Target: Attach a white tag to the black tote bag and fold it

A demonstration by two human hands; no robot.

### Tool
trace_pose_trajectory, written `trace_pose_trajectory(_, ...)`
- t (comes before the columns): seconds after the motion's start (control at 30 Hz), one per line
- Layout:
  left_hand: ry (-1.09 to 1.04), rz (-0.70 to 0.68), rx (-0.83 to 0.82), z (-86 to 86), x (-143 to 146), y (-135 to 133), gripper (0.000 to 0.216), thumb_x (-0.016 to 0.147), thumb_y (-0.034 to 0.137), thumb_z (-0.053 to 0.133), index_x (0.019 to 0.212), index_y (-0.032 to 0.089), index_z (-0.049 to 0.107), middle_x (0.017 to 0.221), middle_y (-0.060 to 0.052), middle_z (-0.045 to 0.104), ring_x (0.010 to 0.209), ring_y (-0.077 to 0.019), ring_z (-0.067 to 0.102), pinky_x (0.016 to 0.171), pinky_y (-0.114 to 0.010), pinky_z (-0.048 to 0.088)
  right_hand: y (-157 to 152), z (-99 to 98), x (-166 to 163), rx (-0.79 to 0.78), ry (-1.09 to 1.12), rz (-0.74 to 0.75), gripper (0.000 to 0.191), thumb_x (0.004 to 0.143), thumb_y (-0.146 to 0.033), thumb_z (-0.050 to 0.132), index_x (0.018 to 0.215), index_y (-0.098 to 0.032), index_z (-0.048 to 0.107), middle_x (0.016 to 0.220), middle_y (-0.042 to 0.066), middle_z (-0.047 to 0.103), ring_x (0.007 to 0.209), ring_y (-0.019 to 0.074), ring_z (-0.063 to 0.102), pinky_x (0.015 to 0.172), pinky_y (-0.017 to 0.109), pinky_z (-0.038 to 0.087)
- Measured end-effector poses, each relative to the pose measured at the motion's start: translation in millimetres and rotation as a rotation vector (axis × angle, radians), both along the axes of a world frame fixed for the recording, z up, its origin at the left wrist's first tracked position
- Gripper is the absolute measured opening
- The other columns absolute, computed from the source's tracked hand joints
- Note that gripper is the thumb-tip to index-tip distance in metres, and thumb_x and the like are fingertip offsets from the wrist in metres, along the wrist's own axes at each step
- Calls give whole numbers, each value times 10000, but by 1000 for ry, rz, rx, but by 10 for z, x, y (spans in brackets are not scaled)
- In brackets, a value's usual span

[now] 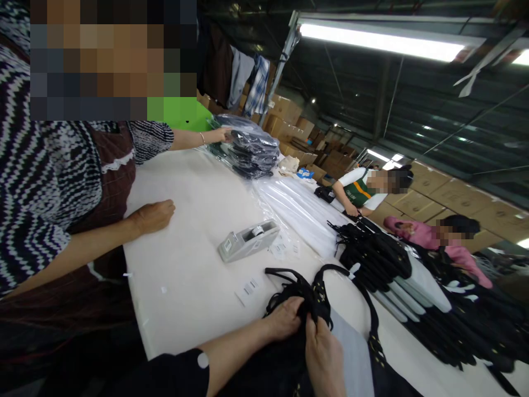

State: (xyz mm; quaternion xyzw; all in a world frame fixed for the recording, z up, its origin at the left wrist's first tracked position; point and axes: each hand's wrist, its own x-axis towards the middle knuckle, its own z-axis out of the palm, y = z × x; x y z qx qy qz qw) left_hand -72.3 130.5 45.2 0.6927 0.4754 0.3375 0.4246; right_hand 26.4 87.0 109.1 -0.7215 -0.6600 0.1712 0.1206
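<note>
Where the white counter [194,220] meets its near edge, left hand [285,318] and right hand [324,355] both pinch a black strapped garment [314,292], fingers closed on its bunched straps; tape dispenser [248,240] just beyond; barcode labels [248,288] beside the straps; a co-worker's hand [154,216] rests flat, well apart; bagged stack [248,148] at the far end.

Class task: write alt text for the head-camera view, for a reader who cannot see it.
A person's left hand and right hand bunch a black strapped garment on a white table. A grey tape dispenser and barcode labels lie beyond; a co-worker's hand rests on the table.
</note>
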Motion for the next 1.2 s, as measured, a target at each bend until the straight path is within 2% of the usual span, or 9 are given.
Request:
trace_pose_trajectory(0.27,-44,-44,-110,56,-116,256,484,671,91,522,1150,103,454,1197,-139,489,1133,-234,435,982,-349,338,105,193,-314,13,-200,-38,234,872,-244,339,963,-125,519,846,132,650,778,237,615,643,285,385)
trace_pose_trajectory(0.4,-29,23,-142,150,-420,-206,616,614,69,553,1212,104,413,1257,-139,442,1150,-227,416,987,-334,328,138,194,-278,35,-168,-47,230,862,-243,364,991,-114,503,874,132,642,768,223,611,636,272,390)
trace_pose_trajectory(0.5,-32,92,-232,207,-662,-624,448,586,97,574,1032,137,561,1013,-64,575,859,-184,551,792,-294,447,157,172,-274,30,-154,-50,219,863,-271,367,957,-132,508,806,113,642,754,235,605,605,275,379)
trace_pose_trajectory(0.67,-300,-301,-431,150,-633,-782,387,550,138,626,937,158,604,799,17,599,765,-152,532,726,-264,442,139,106,-440,11,-149,-14,194,862,-266,380,914,-135,514,757,103,636,739,225,600,593,261,369)
trace_pose_trajectory(0.83,-305,-374,-457,159,-739,-795,308,538,204,661,837,148,620,711,29,568,684,-126,492,624,-217,406,108,156,-497,-18,-194,-34,242,862,-264,366,1008,-117,491,786,119,635,763,236,605,614,277,377)
trace_pose_trajectory(0.9,-314,-352,-491,255,-917,-948,246,652,337,600,789,136,635,625,32,526,609,-101,455,568,-199,364,103,174,-503,-9,-195,-34,258,859,-261,360,1051,-127,468,811,115,633,779,241,605,631,286,384)
trace_pose_trajectory(1.03,-161,-276,-390,512,-1089,-1297,460,753,547,442,796,133,637,615,18,521,590,-107,445,537,-210,323,61,67,-633,-2,-218,47,224,859,-229,337,1019,-149,471,856,109,613,796,244,605,667,305,398)
trace_pose_trajectory(1.13,134,-70,-348,594,-896,-1437,444,656,566,560,784,143,607,715,-15,591,656,-159,510,559,-238,340,31,-87,-771,-44,-209,91,235,847,-183,310,978,-133,499,915,144,574,784,261,604,655,333,410)
trace_pose_trajectory(1.2,313,89,-363,533,-704,-1479,405,742,528,467,721,141,584,697,-41,595,656,-179,527,578,-267,355,23,-163,-810,-78,-142,91,244,827,-168,327,970,-122,519,942,165,555,793,273,601,665,353,417)
